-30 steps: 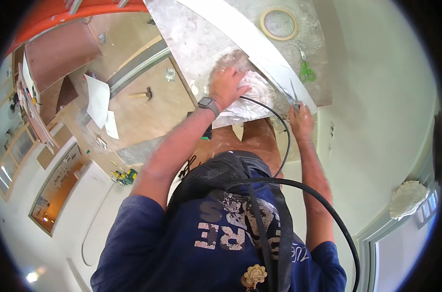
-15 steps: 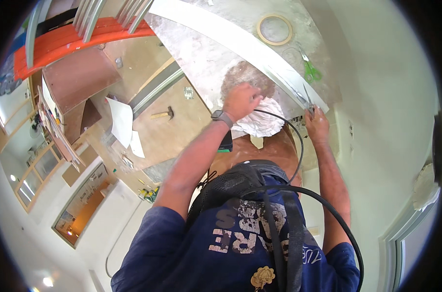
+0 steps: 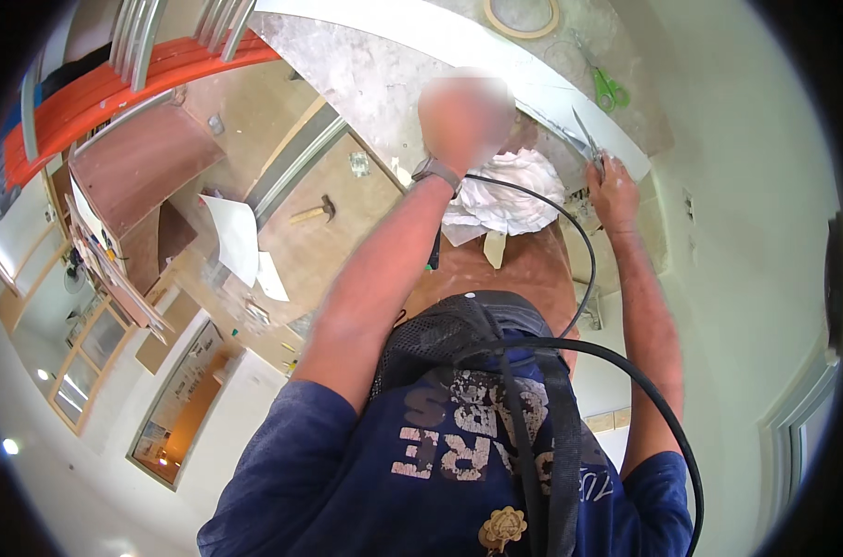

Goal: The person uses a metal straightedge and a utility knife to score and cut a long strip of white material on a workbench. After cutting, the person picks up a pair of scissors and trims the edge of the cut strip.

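Note:
My right hand (image 3: 615, 192) is closed round a metal tool with two thin, spread blades, which looks like a pair of scissors (image 3: 589, 137). Its blades lie over the near end of a long white strip (image 3: 394, 42). My left hand (image 3: 466, 116), with a watch on the wrist, hovers over the dusty work surface (image 3: 347, 79) beside the strip. Its fingers are blurred, so I cannot make out whether it holds anything. Below it lies a crumpled white cloth or paper (image 3: 510, 195). Green-handled scissors (image 3: 611, 91) rest beyond the strip.
A roll of tape (image 3: 522, 33) lies at the far edge. On the floor to the left are a hammer (image 3: 314, 211), metal profiles (image 3: 301, 167) and white offcuts (image 3: 232, 237). An orange ladder (image 3: 134, 97) stands far left. A black cable (image 3: 593, 269) loops by my body.
My left hand has moved forward, away from the crumpled white cloth or paper. My right hand stays closed on the scissors at the strip's end. The view has shifted slightly.

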A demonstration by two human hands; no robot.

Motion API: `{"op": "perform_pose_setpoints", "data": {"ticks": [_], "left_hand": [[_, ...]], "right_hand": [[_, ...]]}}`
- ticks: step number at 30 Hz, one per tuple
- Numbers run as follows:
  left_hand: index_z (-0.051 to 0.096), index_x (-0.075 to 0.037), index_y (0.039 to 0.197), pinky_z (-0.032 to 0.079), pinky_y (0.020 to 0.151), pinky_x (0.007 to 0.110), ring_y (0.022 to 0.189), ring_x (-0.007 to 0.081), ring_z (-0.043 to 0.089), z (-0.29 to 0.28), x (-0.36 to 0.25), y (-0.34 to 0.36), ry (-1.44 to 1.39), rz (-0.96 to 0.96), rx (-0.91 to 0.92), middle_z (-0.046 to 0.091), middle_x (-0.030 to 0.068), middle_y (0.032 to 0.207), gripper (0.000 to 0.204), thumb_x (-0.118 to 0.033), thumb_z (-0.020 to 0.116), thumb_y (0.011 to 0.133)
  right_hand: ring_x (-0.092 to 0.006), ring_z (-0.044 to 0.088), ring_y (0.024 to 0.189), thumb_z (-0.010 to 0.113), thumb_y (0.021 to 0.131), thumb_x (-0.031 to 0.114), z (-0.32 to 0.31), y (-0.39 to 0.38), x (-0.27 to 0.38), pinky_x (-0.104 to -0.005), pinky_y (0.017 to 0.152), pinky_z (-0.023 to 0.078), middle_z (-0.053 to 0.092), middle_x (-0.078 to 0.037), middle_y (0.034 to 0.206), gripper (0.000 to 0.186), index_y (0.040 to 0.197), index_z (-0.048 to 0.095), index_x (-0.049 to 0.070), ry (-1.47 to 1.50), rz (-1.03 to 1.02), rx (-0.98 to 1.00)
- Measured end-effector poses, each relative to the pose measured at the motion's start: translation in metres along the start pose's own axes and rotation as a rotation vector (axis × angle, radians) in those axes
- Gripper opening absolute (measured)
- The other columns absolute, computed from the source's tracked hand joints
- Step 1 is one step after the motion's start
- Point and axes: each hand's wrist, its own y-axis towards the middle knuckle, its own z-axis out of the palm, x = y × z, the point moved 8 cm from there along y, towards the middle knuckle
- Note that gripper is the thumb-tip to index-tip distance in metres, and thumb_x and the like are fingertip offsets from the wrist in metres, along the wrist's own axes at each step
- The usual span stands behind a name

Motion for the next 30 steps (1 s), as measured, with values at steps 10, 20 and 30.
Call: {"op": "perform_pose_setpoints", "data": {"ticks": [10,20,30], "left_hand": [[0.066,-0.013,0.107,0.041,0.079,0.039,0.086,0.0298,0.05,0.007,0.006,0.005,0.004,-0.044,-0.113,0.053,0.0125,0.09,0.038,-0.034,0.07,0.075],[0.067,-0.012,0.102,0.041,0.077,0.037,0.08,0.0246,0.052,0.008,0.008,0.001,-0.005,-0.094,-0.24,0.054,0.0073,0.084,0.037,-0.035,0.071,0.073],[0.066,-0.011,0.106,0.042,0.076,0.037,0.079,0.0249,0.052,0.008,0.011,0.0,0.02,-0.117,-0.298,0.055,0.0071,0.081,0.037,-0.032,0.069,0.075]], "right_hand": [[-0.0289,0.06,0.089,0.058,0.084,0.029,0.006,0.013,0.002,-0.0402,0.074,0.05,0.062,-0.012,0.098,0.035,0.109,0.059,0.004,0.078,0.081,0.028],[-0.0341,0.059,0.087,0.063,0.08,0.027,0.008,0.005,-0.01,-0.0408,0.075,0.049,0.062,-0.017,0.096,0.037,0.107,0.061,0.002,0.179,0.117,-0.063],[-0.028,0.061,0.083,0.061,0.082,0.024,0.002,0.011,0.007,-0.0366,0.072,0.051,0.063,-0.011,0.093,0.029,0.103,0.063,0.004,0.143,0.013,-0.092]]}}
